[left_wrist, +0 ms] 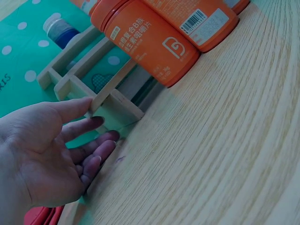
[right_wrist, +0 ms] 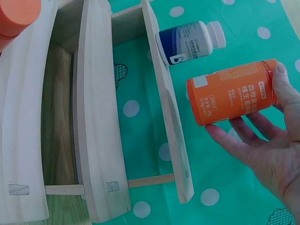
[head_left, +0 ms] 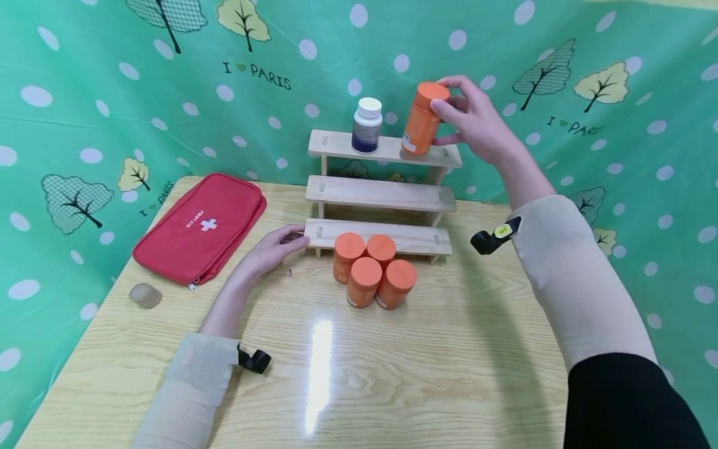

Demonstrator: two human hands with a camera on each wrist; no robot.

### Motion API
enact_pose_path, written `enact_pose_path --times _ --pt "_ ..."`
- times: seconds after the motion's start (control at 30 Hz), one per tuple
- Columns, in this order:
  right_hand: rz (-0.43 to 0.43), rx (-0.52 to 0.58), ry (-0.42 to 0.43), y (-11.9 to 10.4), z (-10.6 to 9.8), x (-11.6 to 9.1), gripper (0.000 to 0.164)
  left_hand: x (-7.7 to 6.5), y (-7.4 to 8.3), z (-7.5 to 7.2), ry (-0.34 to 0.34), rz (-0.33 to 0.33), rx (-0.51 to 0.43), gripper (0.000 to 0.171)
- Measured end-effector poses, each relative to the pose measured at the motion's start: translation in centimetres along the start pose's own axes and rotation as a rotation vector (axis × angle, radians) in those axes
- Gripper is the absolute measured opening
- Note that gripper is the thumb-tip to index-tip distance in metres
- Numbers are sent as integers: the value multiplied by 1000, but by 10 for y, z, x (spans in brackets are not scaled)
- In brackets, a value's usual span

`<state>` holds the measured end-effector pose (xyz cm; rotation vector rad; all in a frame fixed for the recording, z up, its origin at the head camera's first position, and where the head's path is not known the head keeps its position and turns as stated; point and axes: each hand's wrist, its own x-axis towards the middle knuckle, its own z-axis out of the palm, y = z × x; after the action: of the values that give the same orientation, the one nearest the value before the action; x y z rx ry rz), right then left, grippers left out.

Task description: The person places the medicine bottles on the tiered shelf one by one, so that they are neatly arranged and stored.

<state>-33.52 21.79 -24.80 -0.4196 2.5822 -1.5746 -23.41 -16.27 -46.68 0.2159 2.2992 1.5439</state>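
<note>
An orange pill bottle (head_left: pixel 421 121) is gripped by my right hand (head_left: pixel 477 121) at the top step of a wooden three-step rack (head_left: pixel 381 190). In the right wrist view that bottle (right_wrist: pixel 232 91) is tilted, and a small gap shows between its base and the step. To its left a white-capped vitamin bottle (head_left: pixel 367 128) stands upright on the same step. My left hand (head_left: pixel 275 249) touches the left end of the lowest step with thumb and fingertips, as the left wrist view shows the hand (left_wrist: pixel 51 150) too. Several orange bottles (head_left: pixel 364 280) stand clustered before the rack.
A red first-aid pouch (head_left: pixel 204 227) lies at the table's back left. A small translucent cap-like object (head_left: pixel 146 295) sits near its front corner. Behind the wooden table (head_left: pixel 415 374) hangs a green dotted cloth (head_left: pixel 291 43).
</note>
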Motion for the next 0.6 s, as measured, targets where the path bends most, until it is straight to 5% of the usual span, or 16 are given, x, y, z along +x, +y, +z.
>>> enact_pose_path --times 0.6 --pt "34 21 -15 8 10 16 45 0 0 0 13 -19 -24 63"
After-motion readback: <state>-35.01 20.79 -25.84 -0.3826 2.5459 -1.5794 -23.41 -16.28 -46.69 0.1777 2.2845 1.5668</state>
